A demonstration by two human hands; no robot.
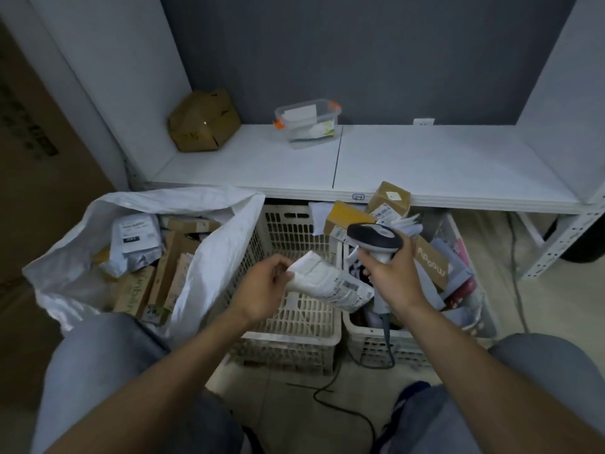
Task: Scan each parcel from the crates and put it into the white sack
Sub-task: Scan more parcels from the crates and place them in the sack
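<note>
White shelf [425, 165] above 2 crates [294, 339]; left hand [262, 286] tight around parcel [330, 281], right hand [396, 273] around scanner [376, 239].

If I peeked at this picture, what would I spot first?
Probably the middle, where the left hand holds a white parcel and the right hand grips a scanner beside it. Next comes the big white sack on the left, already holding parcels, and the heaped crate on the right.
</note>
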